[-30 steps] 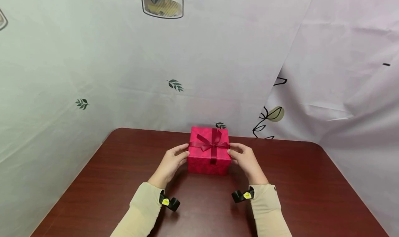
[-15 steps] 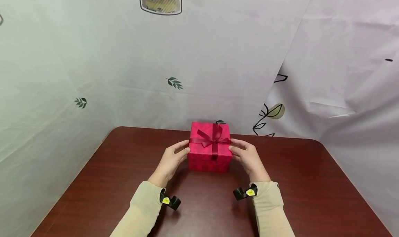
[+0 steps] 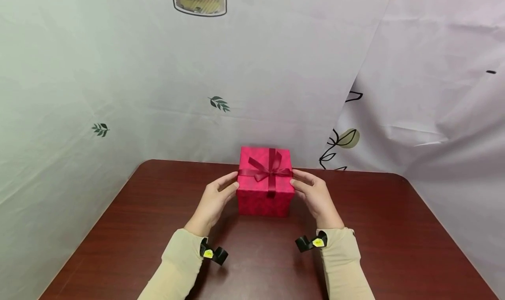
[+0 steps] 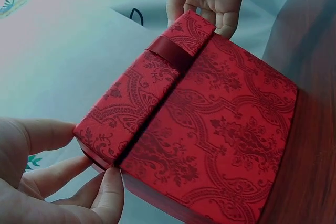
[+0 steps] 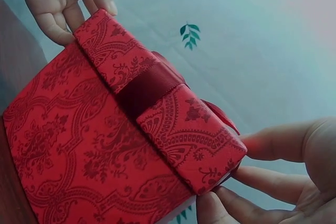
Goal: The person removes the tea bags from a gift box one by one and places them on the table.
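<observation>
Two hands pinched the lid [image 3: 256,183] of a red patterned box [image 3: 263,207] from opposite sides: left hand [image 3: 213,201] at the person's left, right hand [image 3: 317,199] at the right, thumbs by the lid's lower edge. Lid sat over the box, dark seam under its rim. Box was upright on the brown table [image 3: 252,265], toward the far edge, between the hands. Darker ribbon [image 3: 260,176] crossed the lid, bow on top. Beige sleeves [image 3: 179,258], black wrist devices [image 3: 219,256] with yellow labels. Behind, I saw a pale leaf-print backdrop [image 3: 276,72].

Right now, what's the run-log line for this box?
left hand: grips lid; right hand: grips lid; lid: over box; box: on table
</observation>
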The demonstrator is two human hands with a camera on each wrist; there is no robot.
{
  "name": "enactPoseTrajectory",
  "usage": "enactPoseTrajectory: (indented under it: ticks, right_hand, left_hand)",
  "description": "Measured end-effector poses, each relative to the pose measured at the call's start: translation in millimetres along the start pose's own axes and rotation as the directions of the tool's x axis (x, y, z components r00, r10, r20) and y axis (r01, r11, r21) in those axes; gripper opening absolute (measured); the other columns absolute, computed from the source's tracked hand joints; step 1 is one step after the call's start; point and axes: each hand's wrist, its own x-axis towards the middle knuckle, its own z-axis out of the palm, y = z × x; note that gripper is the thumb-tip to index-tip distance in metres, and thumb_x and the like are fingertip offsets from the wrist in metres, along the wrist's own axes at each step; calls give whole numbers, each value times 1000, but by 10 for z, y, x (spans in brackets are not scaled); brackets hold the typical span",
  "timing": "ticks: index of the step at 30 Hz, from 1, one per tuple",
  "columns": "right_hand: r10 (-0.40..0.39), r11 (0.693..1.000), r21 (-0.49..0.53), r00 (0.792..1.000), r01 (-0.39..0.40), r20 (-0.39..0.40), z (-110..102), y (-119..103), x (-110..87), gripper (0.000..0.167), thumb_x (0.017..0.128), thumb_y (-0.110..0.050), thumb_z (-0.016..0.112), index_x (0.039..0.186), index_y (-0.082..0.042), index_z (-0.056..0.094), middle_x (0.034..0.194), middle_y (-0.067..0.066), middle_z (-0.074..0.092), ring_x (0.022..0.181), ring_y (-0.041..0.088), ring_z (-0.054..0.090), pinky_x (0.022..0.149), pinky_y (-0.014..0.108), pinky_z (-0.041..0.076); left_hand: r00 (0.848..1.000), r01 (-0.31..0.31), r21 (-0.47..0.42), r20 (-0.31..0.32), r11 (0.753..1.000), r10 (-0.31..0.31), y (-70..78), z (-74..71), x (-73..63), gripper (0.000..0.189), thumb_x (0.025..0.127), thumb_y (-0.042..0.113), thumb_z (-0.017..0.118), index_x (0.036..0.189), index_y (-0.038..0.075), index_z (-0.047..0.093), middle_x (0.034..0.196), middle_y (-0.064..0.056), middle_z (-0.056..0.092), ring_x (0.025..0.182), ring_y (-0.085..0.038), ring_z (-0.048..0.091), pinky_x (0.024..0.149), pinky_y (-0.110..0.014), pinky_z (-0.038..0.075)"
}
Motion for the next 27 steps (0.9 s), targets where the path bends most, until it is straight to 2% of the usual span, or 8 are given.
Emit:
enactPoseTrajectory:
  ticks: [7, 12, 20, 22, 27]
  right_hand:
    - [-31, 999, -8, 1000, 31, 3, 48, -84, -50, 47, 97, 0, 61, 143, 8, 52, 142, 24, 52, 97, 3, 66, 91, 23, 55]
    - [-56, 998, -2, 998, 56, 13, 129, -126, -105, 48, 96, -1, 64, 142, 5, 54, 144, 21, 53, 100, 6, 66, 90, 24, 56]
    - [-150, 988, 49, 988, 149, 25, 375, -105, -202, 49, 94, 1, 66, 142, 4, 55, 143, 21, 55, 104, 9, 67, 88, 21, 55]
    - [-168, 985, 39, 986, 167, 20, 454, -71, -218, 49, 93, 1, 67, 141, 2, 57, 142, 20, 57, 104, 11, 68, 86, 20, 55]
    - [-206, 979, -6, 978, 206, 34, 643, 49, -256, 52, 92, -2, 71, 143, -4, 58, 142, 15, 59, 118, 22, 64, 88, 21, 55]
  left_hand:
    - [1000, -16, -16, 0, 1000, 16, 109, -35, -35, 47, 101, 6, 60, 147, -1, 50, 150, -17, 49, 109, -10, 66, 106, -33, 47]
    - [1000, -14, -45, -3, 999, 14, 205, -107, -49, 47, 102, 5, 57, 148, -3, 48, 150, -17, 47, 107, -7, 67, 104, -27, 48]
    - [1000, -16, -17, 4, 1000, 16, 365, -361, -92, 52, 102, 7, 55, 151, -2, 43, 153, -18, 42, 107, -6, 65, 98, -21, 50]
    - [1000, -23, -11, -1, 1000, 23, 399, -426, -103, 52, 103, 7, 54, 152, -3, 41, 154, -18, 41, 108, -5, 64, 98, -19, 50]
    - [998, -45, -10, -47, 999, 45, 465, -574, -120, 50, 104, 9, 54, 151, -5, 43, 150, -16, 43, 107, -6, 64, 95, -18, 52]
